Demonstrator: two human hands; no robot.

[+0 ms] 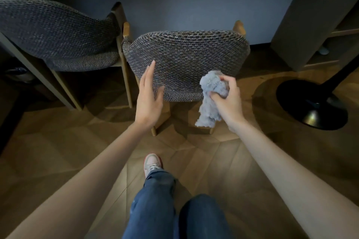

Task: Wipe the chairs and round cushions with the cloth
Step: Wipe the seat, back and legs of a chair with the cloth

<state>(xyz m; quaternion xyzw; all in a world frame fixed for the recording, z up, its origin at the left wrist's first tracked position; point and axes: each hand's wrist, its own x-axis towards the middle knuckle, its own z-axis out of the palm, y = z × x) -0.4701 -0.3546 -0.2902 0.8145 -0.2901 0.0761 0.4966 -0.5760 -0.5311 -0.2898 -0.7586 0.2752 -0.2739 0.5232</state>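
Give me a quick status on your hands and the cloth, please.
Left hand open at chair backrest. Right hand grips cloth at backrest's lower right. Second chair close alongside, left.

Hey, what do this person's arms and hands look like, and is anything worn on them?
No sleeves are in view: both arms are bare to the frame's edge. The left hand and right hand wear no gloves, and neither wrist shows a watch or bracelet. No rings show on the visible fingers.
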